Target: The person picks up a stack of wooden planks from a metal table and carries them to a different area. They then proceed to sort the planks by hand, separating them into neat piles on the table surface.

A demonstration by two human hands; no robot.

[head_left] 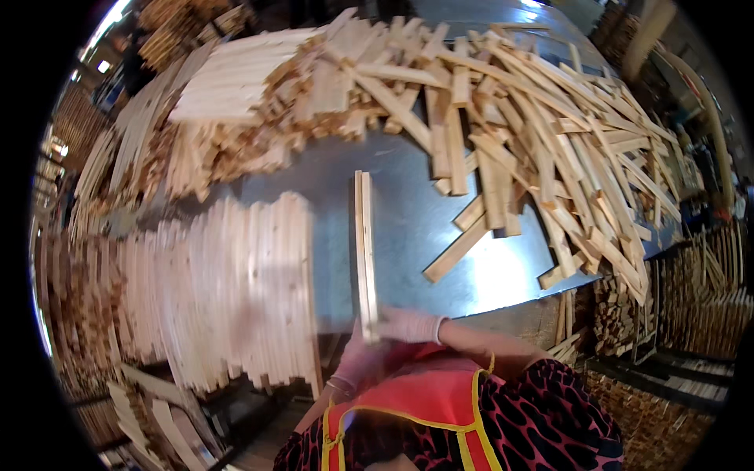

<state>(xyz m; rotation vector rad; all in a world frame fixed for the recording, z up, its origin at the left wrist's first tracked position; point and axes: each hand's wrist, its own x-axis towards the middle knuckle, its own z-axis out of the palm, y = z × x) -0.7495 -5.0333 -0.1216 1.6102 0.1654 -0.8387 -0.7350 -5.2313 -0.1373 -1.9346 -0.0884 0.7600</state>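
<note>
We see, broadest of all, a blue-grey, smooth metal tabletop [412, 251] with a bright glare toward its right side. Across its far right part sprawls a large, tangled heap of loose, pale tan wooden strips [542, 141], crossing one another at many angles. At the far left we find a thick, layered pile of flat, cream-coloured wooden strips [243, 78], its top lying fairly even. Nearer to us on the left is a close-set row of long, pale wooden strips [275, 275], side by side, their ends slightly uneven. Below, we notice a bright red apron [428, 396] with yellow edging, worn over a black-and-pink patterned garment [550, 416]. In the middle, well apart from the heap, a pair of narrow, straight, pale wooden strips [364, 243] lies lengthwise, pointing away from the person, one against the other. Its near end meets both hands, the left hand [355, 357] on the left and the right hand [408, 324] on the right (motion blur softens both, so we cannot tell how tightly the fingers of either are closed).
</note>
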